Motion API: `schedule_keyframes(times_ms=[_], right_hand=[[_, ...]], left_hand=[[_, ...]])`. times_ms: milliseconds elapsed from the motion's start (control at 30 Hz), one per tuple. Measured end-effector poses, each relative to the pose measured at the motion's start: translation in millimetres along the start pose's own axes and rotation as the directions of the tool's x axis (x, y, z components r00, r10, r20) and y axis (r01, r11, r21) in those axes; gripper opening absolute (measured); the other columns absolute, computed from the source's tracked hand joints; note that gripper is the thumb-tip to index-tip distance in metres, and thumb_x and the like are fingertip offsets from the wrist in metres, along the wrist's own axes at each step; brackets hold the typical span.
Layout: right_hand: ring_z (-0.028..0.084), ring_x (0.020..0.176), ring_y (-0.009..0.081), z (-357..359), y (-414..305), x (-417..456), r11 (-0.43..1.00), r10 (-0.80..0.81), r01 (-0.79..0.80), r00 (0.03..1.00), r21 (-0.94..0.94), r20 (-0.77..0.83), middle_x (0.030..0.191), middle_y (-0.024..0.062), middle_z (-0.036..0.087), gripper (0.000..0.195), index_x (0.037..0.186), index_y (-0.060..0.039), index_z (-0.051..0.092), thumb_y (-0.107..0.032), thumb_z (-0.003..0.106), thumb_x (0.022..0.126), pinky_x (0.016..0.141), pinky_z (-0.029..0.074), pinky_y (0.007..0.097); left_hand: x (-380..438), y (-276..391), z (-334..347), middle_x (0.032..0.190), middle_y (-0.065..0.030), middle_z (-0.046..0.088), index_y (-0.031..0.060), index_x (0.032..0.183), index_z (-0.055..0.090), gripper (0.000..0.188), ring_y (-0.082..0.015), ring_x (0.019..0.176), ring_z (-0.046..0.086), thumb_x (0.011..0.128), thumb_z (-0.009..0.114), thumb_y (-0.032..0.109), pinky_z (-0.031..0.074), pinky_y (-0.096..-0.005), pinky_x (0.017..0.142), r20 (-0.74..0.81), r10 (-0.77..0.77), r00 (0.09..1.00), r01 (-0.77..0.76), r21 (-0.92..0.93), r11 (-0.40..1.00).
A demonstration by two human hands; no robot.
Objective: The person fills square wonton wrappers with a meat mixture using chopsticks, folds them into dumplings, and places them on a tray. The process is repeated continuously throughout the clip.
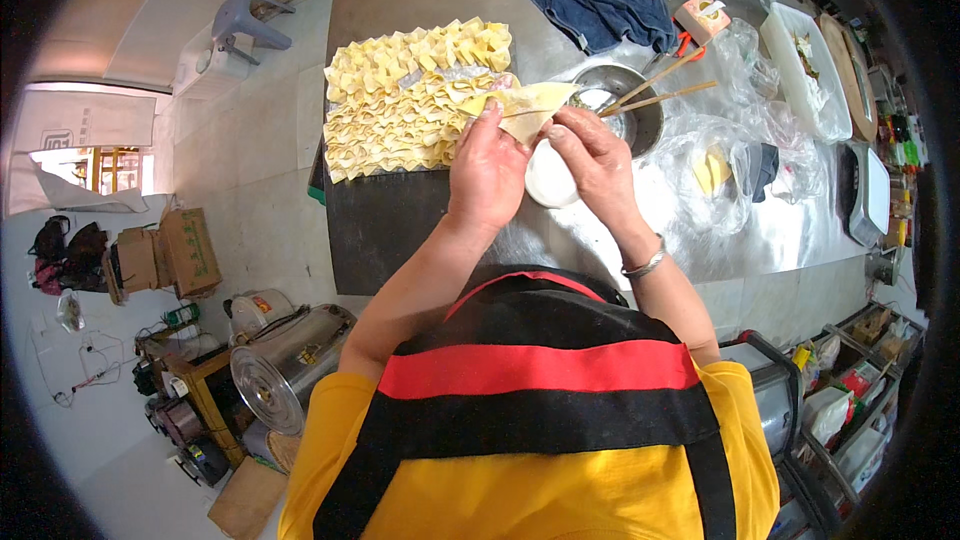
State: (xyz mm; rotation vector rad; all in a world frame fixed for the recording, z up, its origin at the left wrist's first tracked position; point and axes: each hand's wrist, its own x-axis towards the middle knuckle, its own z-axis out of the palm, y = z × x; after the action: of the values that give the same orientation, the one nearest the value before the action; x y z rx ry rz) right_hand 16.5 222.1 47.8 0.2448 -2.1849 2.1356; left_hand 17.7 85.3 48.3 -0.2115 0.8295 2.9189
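A thin yellow wonton wrapper (538, 99), partly folded, is held up between my two hands. My left hand (489, 169) grips its left side, thumb on top. At the lower right edge, the fingertips of my right hand (595, 154) pinch the dough. Whether filling lies inside cannot be made out. Below sits a small white bowl (550, 178), partly covered by my hands. Just beyond my right hand stands a metal pot (651, 136) with wooden chopsticks (667, 96) leaning out. Left of my hands, rows of folded wontons (397, 131) cover a tray.
The steel table (390, 225) bears a dark blue cloth (600, 7), a tissue box (702, 18) and red-handled scissors (685, 45). To the right lie clear plastic bags (720, 202), one holding yellow wrappers (711, 169), and a white tub (823, 101).
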Motion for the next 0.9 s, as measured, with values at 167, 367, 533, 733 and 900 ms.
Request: schedule_keyframes(times_ms=[167,367,533,733,900], right_hand=[[0.051,0.069,0.0058,14,5,17,0.990,0.125,-0.114,0.982,0.083,-0.139,0.077,0.0031,0.061,0.018,0.084,0.0037,0.065,-0.014,0.064,0.089,0.059,0.042,0.0222],[0.049,0.062,0.0066,25,5,31,0.987,0.155,-0.141,0.960,0.074,-0.233,0.065,0.0017,0.057,0.017,0.080,0.0014,0.064,-0.014,0.067,0.086,0.056,0.041,0.0232],[0.058,0.063,0.0270,18,7,32,0.801,-0.282,0.211,0.958,-0.561,-0.043,0.071,0.0125,0.056,0.012,0.074,-0.0001,0.056,-0.008,0.065,0.080,0.059,0.047,0.0363],[0.060,0.081,0.0333,5,4,41,0.641,-0.369,0.526,0.849,-0.558,0.377,0.086,0.0136,0.058,0.011,0.082,-0.0031,0.060,-0.001,0.061,0.072,0.068,0.050,0.0416],[0.062,0.079,0.0322,10,1,57,0.664,-0.359,0.607,0.771,-0.437,0.526,0.087,0.0132,0.060,0.014,0.090,-0.0022,0.062,0.002,0.062,0.077,0.066,0.051,0.0379]], left_hand=[[1,-9,6,0.108,-0.0089,0.060,0.0002,0.123,0.050,0.030,-0.0149,0.091,0.057,0.100,0.045,0.019,0.047,-0.0312,0.075,-0.069,0.067,0.995,-0.055,0.157,0.986],[4,-16,4,0.084,-0.0059,0.060,0.0002,0.095,0.054,0.014,-0.0131,0.069,0.058,0.098,0.049,0.013,0.049,-0.0273,0.063,-0.188,0.188,0.964,-0.128,0.293,0.948],[9,-5,-13,0.072,-0.0085,0.061,-0.0022,0.088,0.055,0.013,-0.0129,0.061,0.057,0.095,0.051,0.008,0.049,-0.0271,0.060,-0.085,0.215,0.973,-0.067,0.785,0.616],[16,38,-14,0.067,-0.0077,0.061,-0.0049,0.086,0.057,0.017,-0.0133,0.059,0.059,0.093,0.049,0.008,0.050,-0.0279,0.056,-0.124,-0.051,0.991,0.133,0.949,0.286],[29,58,-26,0.071,-0.0171,0.061,-0.0052,0.080,0.058,0.014,-0.0253,0.065,0.061,0.087,0.051,0.005,0.050,-0.0353,0.062,0.095,-0.123,0.988,-0.095,0.995,-0.001]])
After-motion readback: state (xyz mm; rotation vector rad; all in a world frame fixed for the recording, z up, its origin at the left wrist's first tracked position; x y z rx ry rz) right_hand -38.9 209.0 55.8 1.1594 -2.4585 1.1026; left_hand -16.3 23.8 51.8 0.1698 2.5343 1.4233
